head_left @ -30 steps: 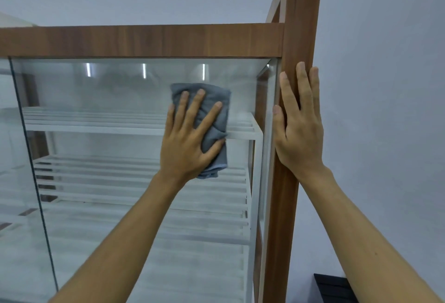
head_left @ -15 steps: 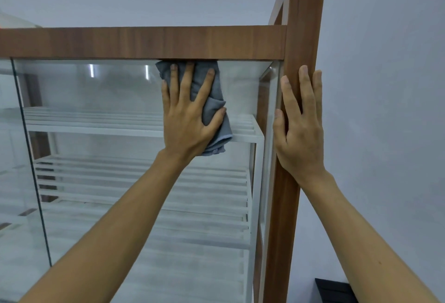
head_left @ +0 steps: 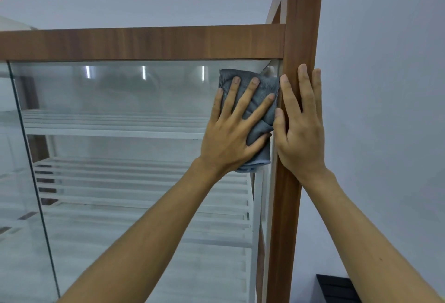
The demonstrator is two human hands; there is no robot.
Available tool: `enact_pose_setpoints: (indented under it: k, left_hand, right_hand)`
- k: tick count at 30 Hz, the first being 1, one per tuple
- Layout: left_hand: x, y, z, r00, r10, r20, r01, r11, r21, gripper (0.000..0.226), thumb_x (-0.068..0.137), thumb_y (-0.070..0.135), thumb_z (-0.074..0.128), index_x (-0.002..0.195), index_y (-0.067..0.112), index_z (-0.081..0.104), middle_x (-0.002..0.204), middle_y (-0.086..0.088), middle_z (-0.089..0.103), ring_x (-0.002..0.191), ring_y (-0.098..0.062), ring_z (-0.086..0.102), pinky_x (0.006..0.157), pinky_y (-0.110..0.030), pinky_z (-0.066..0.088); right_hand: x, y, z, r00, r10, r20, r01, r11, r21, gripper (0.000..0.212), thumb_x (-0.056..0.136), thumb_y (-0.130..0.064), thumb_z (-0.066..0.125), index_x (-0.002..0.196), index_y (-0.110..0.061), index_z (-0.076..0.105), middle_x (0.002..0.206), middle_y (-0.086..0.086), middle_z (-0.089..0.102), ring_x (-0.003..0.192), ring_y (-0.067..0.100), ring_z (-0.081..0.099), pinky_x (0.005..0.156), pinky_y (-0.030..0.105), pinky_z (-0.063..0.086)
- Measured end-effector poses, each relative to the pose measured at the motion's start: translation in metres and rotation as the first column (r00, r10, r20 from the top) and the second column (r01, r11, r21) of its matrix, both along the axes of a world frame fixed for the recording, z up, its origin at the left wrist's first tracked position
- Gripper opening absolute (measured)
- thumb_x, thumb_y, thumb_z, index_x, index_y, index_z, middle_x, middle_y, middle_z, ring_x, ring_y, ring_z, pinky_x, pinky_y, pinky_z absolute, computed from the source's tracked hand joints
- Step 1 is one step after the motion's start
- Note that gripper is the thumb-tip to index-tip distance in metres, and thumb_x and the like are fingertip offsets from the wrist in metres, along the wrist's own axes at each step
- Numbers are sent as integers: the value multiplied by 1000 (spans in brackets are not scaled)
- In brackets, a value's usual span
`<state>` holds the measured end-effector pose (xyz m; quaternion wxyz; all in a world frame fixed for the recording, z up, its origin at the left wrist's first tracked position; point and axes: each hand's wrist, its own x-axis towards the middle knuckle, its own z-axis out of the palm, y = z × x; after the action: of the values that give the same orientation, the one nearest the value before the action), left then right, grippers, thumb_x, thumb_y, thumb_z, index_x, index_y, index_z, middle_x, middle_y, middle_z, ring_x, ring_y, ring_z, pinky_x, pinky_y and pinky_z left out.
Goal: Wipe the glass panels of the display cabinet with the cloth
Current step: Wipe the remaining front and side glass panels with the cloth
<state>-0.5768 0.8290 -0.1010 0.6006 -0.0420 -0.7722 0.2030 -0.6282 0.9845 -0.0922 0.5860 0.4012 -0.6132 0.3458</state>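
- Our left hand (head_left: 231,134) lies flat on the glass panel (head_left: 120,100), with the fingers spread wide and the palm pressing the cloth (head_left: 250,78) against the glass; nothing is pinched.
- Our left forearm comes up from the lower left, and the wrist bends a little so that the fingers point up and to the right.
- Our right hand (head_left: 301,131) rests flat on the wooden post (head_left: 301,26) of the display cabinet, just to the right of the left hand. Its fingers are straight, close together and pointing up, and the thumb lies along the inner edge of the post, touching the side of the cloth.
- Our right forearm comes up from the lower right corner.
- We can read no brand, label or writing on the cloth or on the cabinet.
- The cloth is grey, with a fine ribbed weave, and it is folded into a thick pad. Its top edge shows above the left fingertips and its lower folds hang out under the heel of that hand.
- It sits in the upper right corner of the panel, just under the wooden top rail (head_left: 144,42) and against the post.
- The glass is clear, with some pale reflections to the left of the left hand. Behind it, white slatted shelves (head_left: 115,127) run below and to the left of both hands.
- A dark object (head_left: 337,288) lies low, under the right forearm; we cannot tell what it is.
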Motion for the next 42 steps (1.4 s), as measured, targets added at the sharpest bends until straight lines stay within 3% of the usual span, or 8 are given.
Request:
enact_pose_setpoints:
  k: [3,9,11,13,18,24,30,42]
  left_hand:
    - [7,-13,-13,1000,4,4,-4,1000,-16,69,102,62,38,160,25,34,168,-14,25,157,-37,15,128,-54,11]
    - [26,-47,-52,999,38,0,-37,994,99,69,102,61,38,160,24,34,169,-14,21,158,-36,11,129,-54,9]
    - [36,-63,-62,999,50,-4,-49,991,123,68,103,60,39,160,24,33,169,-14,21,158,-36,12,128,-55,11]
    - [45,-77,-71,998,61,-17,-58,987,149,67,103,60,40,159,24,34,168,-15,22,157,-38,14,128,-56,12]
    - [64,-108,-85,997,63,-44,-53,978,204,67,103,57,44,159,21,35,168,-17,22,157,-40,14,129,-53,9]
    - [78,-129,-104,998,38,-49,-24,964,264,66,103,55,45,159,21,34,166,-21,24,154,-45,16,128,-55,10]
    - [64,-106,-96,997,-27,-71,47,952,303,67,101,50,52,157,16,39,165,-23,25,153,-49,16,127,-57,7]
    - [1,-2,-81,996,-86,34,81,990,113,68,102,56,44,159,20,35,166,-19,27,155,-42,14,128,-55,2]
  right_hand:
    - [1,0,0,1000,-12,5,12,1000,-3,50,105,-13,44,153,-4,37,163,20,24,153,40,12,128,35,12]
    - [4,0,-7,998,-62,19,62,998,-17,51,104,-13,44,153,-5,37,163,21,25,153,41,14,126,29,14]
    - [7,-1,-20,992,-118,34,118,993,-20,53,103,-16,47,155,-9,36,163,20,25,153,40,14,126,40,21]
    - [12,-3,-42,985,-164,52,164,986,-4,57,102,-21,51,156,-12,34,164,18,23,153,38,13,126,47,18]
    - [20,-10,-86,970,-228,91,226,974,23,64,99,-31,56,156,-13,32,165,15,21,154,34,11,127,41,6]
    - [18,-8,-97,971,-220,90,218,975,28,68,97,-22,62,156,-12,29,163,18,25,153,36,14,126,44,15]
    - [12,-9,-100,983,-165,84,168,985,-38,61,101,-14,54,155,-7,26,162,18,27,153,33,17,122,50,30]
    - [9,-9,-102,993,-102,62,107,991,-76,45,108,-9,39,152,-4,38,161,20,30,154,28,15,123,45,31]
